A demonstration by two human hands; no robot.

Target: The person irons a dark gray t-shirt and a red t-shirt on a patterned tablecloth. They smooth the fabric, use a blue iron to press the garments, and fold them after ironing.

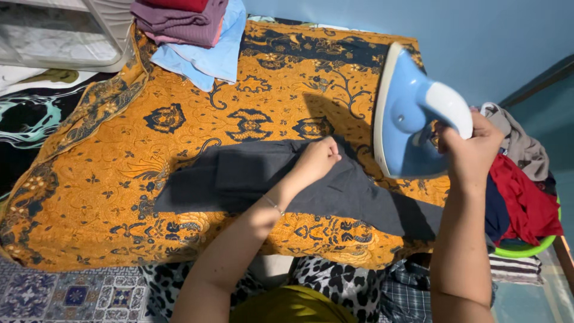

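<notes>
A dark grey garment [257, 179] lies spread across an orange patterned cloth [119, 173]. My left hand [318, 157] rests on the garment near its middle, fingers curled and pinching the fabric. My right hand [472, 146] grips the white handle of a blue and white iron [409, 110], held tilted upright in the air above the right end of the garment, soleplate facing left.
A stack of folded clothes [191, 30] in purple, red and light blue sits at the far edge. A green basket [526, 248] of crumpled clothes stands at the right. A white plastic container [60, 33] is at the top left. A blue wall runs behind.
</notes>
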